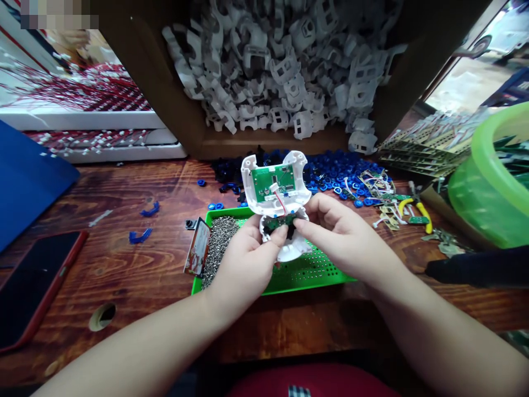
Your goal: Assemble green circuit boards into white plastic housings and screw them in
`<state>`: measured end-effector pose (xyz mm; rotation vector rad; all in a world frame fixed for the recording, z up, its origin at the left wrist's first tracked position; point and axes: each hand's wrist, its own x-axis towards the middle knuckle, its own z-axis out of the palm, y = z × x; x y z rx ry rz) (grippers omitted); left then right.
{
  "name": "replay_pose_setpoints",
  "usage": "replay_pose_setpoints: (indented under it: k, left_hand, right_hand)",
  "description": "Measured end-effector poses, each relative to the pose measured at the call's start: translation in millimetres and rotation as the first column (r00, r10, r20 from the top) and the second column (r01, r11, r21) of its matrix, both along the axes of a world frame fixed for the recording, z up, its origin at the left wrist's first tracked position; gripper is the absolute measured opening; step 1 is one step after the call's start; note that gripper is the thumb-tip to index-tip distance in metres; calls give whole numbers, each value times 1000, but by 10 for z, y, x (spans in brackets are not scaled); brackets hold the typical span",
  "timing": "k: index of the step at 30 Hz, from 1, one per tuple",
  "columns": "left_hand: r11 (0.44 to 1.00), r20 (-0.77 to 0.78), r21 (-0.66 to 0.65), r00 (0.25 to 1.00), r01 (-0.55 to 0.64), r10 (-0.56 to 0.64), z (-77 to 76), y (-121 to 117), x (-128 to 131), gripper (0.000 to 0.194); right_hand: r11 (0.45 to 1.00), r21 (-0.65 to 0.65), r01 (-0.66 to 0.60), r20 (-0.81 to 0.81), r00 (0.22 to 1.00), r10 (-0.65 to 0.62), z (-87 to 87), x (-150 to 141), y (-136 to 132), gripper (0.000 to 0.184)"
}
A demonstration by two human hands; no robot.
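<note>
Your left hand [248,255] and right hand [341,229] both pinch lower half of open white case [268,207], above green tray [285,288]. Case looks light, stiff, maybe slick. Thin red wire [282,204] could snap: best hold case by edges, don't tug wire.

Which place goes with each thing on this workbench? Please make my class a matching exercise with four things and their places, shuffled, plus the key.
Things
1. Opened white casing
2. Silvery metal pieces
3. Phone
4. Yellow-handled pliers

Places
A. Inside the green tray
B. To the right of the tray, near the green tub
C. Held by the left hand and right hand
D. At the far left of the table

Pairs: 1-C, 2-A, 3-D, 4-B
</note>
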<state>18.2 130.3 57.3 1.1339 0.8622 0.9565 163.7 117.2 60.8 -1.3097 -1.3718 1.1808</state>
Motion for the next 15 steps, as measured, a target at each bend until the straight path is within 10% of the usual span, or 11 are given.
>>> replay_pose_setpoints:
  k: [15]
  left_hand:
    - [994, -77, -35, 991, 106, -108, 176, -63, -11, 37]
  right_hand:
    - [993, 97, -69, 342, 939, 32, 212, 124, -135, 17]
